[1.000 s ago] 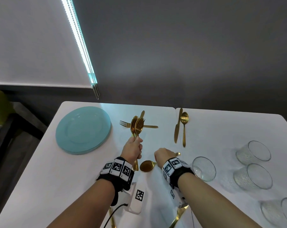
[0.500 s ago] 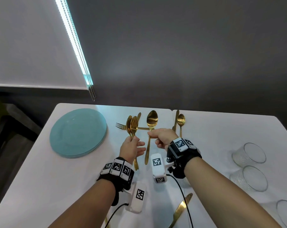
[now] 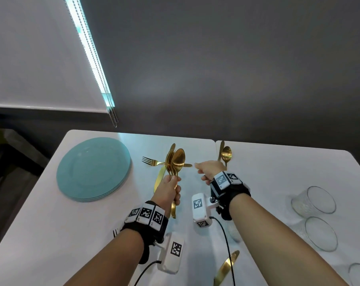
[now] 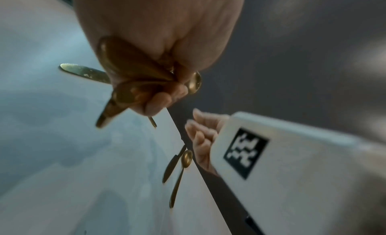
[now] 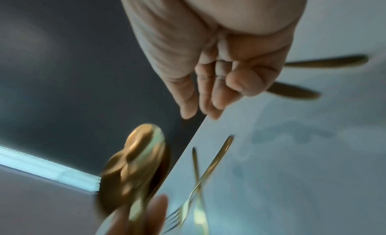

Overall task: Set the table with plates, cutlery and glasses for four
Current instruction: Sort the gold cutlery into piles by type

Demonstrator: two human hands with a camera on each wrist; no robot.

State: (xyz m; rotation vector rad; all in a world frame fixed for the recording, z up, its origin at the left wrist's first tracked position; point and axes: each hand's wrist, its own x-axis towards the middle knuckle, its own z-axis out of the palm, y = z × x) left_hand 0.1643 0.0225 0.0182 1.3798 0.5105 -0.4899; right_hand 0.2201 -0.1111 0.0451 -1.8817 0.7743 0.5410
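Head view: left hand (image 3: 168, 189) fisted around gold spoons (image 3: 176, 162), right hand (image 3: 209, 169) slack, empty.

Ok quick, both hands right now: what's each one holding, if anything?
Left hand: grips a bundle of gold spoons, bowls up.
Right hand: holds nothing, fingers loosely extended.

Bare white worktop (image 3: 40, 213) lies open at the near left. The stack of round teal plates (image 3: 93, 169) blocks the far left, clear drinking glasses (image 3: 313, 201) crowd the right edge, and a gold fork (image 3: 152, 162) lies across the far middle.
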